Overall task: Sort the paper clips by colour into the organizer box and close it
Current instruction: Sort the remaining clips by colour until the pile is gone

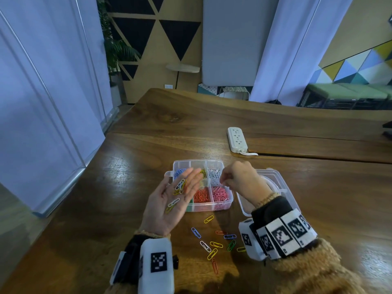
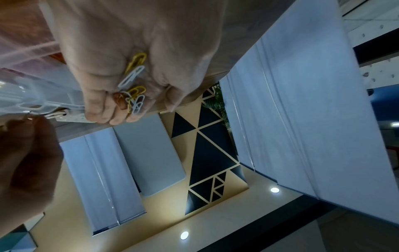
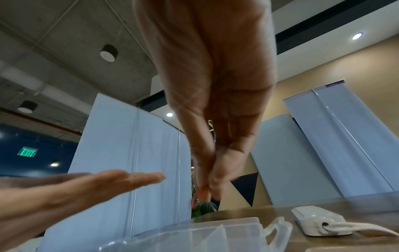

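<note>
The clear organizer box [image 1: 220, 205] stands open on the wooden table, with blue, yellow and white clips in its back row and red and pink ones in front. My left hand [image 1: 169, 200] hovers palm up over the box's left side, fingers straight, and several yellow and white paper clips [image 1: 179, 186] lie on the palm [image 2: 134, 76]. My right hand [image 1: 239, 179] hangs over the white and pink compartments. Its thumb and fingertips [image 3: 199, 196] pinch together on what looks like one small pale clip. Several loose coloured clips [image 1: 214, 244] lie on the table in front of the box.
The box's clear lid [image 1: 275, 177] lies on the table right of the box, partly under my right wrist. A white power strip [image 1: 237, 139] with its cable sits behind the box. The table's left edge runs close to white partition panels [image 1: 42, 102].
</note>
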Demonstrator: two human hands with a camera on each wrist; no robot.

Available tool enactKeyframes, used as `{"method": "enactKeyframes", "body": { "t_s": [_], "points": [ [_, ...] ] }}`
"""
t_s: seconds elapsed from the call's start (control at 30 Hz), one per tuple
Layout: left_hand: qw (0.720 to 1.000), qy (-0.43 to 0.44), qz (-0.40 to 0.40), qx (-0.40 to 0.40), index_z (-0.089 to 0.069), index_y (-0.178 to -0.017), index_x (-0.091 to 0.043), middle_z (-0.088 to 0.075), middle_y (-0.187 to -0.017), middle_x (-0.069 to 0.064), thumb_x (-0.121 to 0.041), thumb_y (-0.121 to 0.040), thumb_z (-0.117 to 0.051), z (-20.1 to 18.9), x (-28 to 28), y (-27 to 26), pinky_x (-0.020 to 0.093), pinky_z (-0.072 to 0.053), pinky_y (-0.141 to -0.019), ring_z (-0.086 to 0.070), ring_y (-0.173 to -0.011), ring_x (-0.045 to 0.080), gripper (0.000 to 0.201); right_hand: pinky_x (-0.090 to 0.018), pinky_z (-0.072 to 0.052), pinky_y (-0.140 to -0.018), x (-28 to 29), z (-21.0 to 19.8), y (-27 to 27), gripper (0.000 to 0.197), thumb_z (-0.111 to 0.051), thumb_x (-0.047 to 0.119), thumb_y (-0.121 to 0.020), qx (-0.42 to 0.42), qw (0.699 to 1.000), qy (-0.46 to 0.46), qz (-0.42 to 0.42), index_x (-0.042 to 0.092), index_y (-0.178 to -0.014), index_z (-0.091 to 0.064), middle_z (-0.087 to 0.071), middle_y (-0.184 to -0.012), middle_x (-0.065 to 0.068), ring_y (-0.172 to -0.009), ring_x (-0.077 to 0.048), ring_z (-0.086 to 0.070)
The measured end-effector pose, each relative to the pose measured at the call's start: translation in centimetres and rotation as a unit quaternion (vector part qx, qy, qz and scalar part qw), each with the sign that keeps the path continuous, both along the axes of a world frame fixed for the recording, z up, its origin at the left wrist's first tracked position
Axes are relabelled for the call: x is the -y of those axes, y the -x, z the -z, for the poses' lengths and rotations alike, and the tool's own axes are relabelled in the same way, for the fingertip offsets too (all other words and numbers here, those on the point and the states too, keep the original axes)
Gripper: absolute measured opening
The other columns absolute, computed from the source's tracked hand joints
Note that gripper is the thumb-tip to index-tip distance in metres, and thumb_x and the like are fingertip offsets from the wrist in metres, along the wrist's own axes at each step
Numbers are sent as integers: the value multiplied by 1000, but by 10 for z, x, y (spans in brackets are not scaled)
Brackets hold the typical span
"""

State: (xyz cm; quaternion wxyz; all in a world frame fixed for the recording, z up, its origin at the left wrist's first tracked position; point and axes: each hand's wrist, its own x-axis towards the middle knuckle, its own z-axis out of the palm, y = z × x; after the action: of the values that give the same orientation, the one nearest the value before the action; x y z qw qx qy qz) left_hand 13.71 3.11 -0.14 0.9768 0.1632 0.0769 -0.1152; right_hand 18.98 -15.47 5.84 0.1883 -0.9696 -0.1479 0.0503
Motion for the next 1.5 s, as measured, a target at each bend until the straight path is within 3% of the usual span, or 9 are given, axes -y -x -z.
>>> {"method": "enactKeyframes", "body": {
  "t_s": [0.1, 0.2, 0.3, 0.47, 0.7, 1.0, 1.2, 1.33, 1.5],
  "points": [
    [1000, 7, 20, -15, -52, -124, 15, -50, -131, 34, -36, -92, -35, -2, 8, 0, 50, -41, -99, -50, -121, 46, 63, -29, -51, -85, 0, 5, 5, 13, -56, 13, -89, 22, 999, 38, -8, 13, -99, -65, -64, -102, -2, -89, -13, -60],
    [999, 3, 45, -13, -45, -129, 18, -47, -134, 36, -38, -89, -49, 1, 9, -1, 52, -41, -99, -49, -122, 47, 69, -24, -49, -76, -2, -1, 16, 14, -56, 13, -90, 134, 988, -21, -72, 14, -100, -65, -62, -95, 4, -81, -7, -54],
    [998, -19, 51, 2, -64, -106, 18, -58, -119, 36, -44, -91, -45, 1, 15, 2, 51, -47, -93, -63, -104, 44, 67, -26, -49, -68, -12, -9, 24, 15, -64, 7, -83, 205, 962, -89, -159, 14, -96, -68, -61, -91, 2, -77, -5, -49],
    [996, -50, 68, 3, -73, -102, 3, -67, -109, 24, -50, -96, -29, -1, 24, 7, 51, -48, -93, -69, -96, 33, 68, -24, -44, -77, -20, -7, 26, 19, -58, 16, -87, 116, 974, -12, -197, 17, -106, -62, -52, -106, 5, -87, -4, -46],
    [995, -50, 82, 17, -73, -101, 3, -64, -116, 27, -49, -95, -28, -5, 26, 9, 51, -48, -89, -67, -101, 36, 68, -25, -45, -74, -18, -5, 25, 8, -64, 11, -82, 99, 975, -42, -193, 15, -88, -62, -48, -87, 11, -77, -3, -45],
    [994, -54, 92, 7, -72, -96, 10, -63, -115, 30, -41, -91, -37, -10, 27, 10, 51, -50, -87, -66, -101, 39, 62, -6, -41, -65, -12, -9, 24, 7, -67, 10, -81, 50, 980, -145, -130, 16, -80, -65, -63, -75, 10, -69, -1, -56],
    [995, -80, 62, -16, -64, -111, 9, -59, -122, 31, -39, -93, -42, -10, 29, 11, 52, -49, -94, -63, -107, 41, 56, -22, -52, -65, -10, -18, 32, 11, -72, 8, -76, -6, 959, -261, -111, 15, -74, -63, -69, -74, 0, -67, -9, -62],
    [994, -102, 38, -19, -75, -90, 5, -67, -109, 26, -44, -101, -27, -11, 29, 13, 50, -38, -104, -68, -100, 34, 69, -21, -52, -66, -22, -14, 43, 11, -71, 6, -77, -34, 959, -237, -155, 13, -76, -63, -69, -75, -3, -65, -8, -61],
    [983, -179, 45, 0, -74, -86, 1, -73, -90, 17, -47, -101, -17, -14, 29, 13, 34, -50, -78, -72, -86, 21, 76, -24, -43, -79, -32, 6, 47, 9, -71, 10, -74, 15, 969, -151, -194, 11, -75, -62, -58, -74, 9, -70, -4, -52]
  ]
}}
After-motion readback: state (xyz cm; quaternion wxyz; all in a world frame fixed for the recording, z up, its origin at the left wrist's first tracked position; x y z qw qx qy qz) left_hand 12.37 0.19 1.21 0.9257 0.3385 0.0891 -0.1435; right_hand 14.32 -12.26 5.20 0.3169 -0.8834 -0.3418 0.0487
